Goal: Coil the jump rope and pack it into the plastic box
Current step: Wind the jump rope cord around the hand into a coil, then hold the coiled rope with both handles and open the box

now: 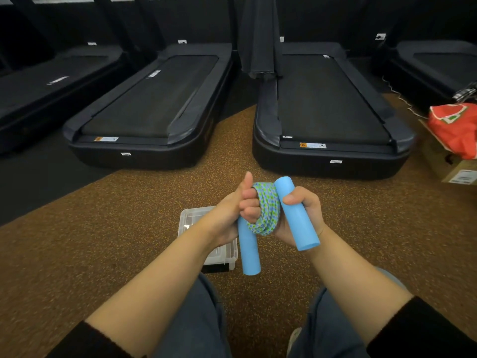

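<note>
Left hand (pixel 238 205) clenched on coiled rope (pixel 267 208) and one blue handle (pixel 249 250), right hand (pixel 300 215) grasping other handle (pixel 296 213), clear box (pixel 191 218) on floor (pixel 129 215) beneath left wrist, open floor around, treadmills (pixel 327 117) ahead.

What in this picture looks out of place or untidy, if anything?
Nothing about the rope stands out: it is neatly coiled between both hands, the blue handles intact. The plastic box lies flat on the floor. Only the red bag, slumped on a cardboard box, looks untidy.

Blue-green speckled rope (pixel 267 208) (light-blue handles (pixel 296 215)), brown flecked floor (pixel 129 228).
</note>
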Demonstrator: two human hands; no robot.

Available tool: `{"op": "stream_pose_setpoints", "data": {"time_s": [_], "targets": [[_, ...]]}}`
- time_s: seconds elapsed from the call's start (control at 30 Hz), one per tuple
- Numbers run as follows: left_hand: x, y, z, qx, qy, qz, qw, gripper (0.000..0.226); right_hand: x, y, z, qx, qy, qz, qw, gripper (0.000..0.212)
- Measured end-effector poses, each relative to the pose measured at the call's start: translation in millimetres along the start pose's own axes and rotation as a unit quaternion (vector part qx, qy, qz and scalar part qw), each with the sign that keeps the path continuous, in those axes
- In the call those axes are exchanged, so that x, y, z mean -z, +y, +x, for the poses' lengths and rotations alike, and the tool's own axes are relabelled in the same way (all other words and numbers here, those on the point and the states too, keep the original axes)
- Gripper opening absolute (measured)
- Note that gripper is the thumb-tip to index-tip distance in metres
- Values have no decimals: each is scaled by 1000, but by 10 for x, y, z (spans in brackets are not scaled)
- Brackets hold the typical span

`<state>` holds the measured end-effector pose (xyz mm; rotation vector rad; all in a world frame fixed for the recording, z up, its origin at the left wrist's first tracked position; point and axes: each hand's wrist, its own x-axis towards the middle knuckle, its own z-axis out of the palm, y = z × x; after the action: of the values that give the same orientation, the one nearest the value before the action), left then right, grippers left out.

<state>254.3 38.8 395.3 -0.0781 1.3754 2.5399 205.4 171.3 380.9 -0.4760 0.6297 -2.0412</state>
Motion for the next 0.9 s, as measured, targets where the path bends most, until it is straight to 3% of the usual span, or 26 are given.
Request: {"op": "stream_pose_setpoints", "data": {"time_s": [0.2,0.37,0.5,0.63,0.73,0.8,0.9], "targets": [[-45,-2,14,-21,-11,64,998,57,66,-70,17,-50,22,-94,994,51],[-21,-3,24,-52,-30,81,995,48,87,-134,35,-79,38,-119,989,53],[-20,7,59,-58,-18,76,995,20,59,-126,50,-67,32,-103,992,53],[-6,7,41,-89,-17,155,984,21,93,-53,25,-51,18,-90,994,52],[-20,10,37,-100,-16,169,980,10,145,4,22,-45,-6,-88,995,52],[2,-1,63,-98,-7,149,984,14,162,30,36,-38,-1,-72,997,57],[83,-24,117,-114,32,153,981,24,130,44,83,-15,29,-69,997,84]]}}
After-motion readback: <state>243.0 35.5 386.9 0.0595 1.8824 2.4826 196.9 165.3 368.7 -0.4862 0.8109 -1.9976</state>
